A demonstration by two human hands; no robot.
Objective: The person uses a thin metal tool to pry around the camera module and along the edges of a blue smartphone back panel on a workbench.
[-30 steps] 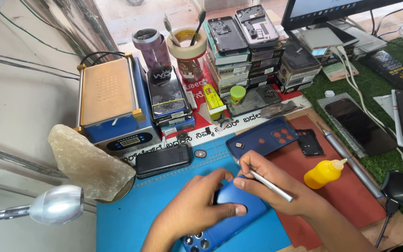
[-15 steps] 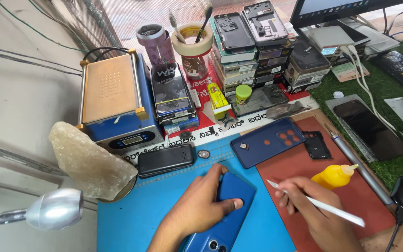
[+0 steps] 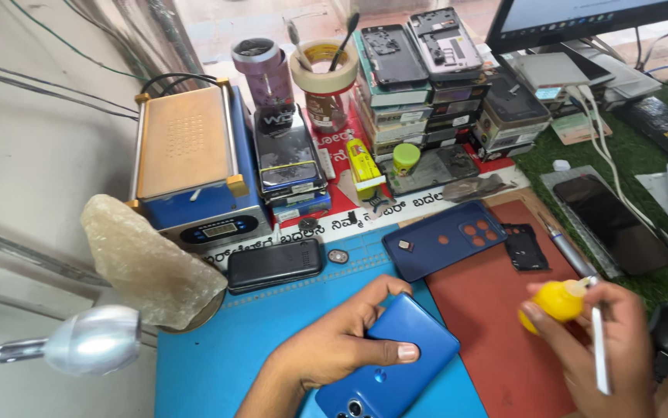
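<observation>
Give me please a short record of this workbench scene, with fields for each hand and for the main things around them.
left hand: holds down a blue phone, back side up, on the blue mat
right hand: grips a small yellow bottle and a thin white tool
blue phone case: lies apart, above the phone
red mat: under the right hand
black keypad phone: at the mat's top edge
heating plate machine: back left

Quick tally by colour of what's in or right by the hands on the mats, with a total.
Blue: 2, the blue phone under the left hand and the blue back cover.
Yellow: 1, the yellow bottle in the right hand.
White: 1, the white tool.
Total: 4.
</observation>
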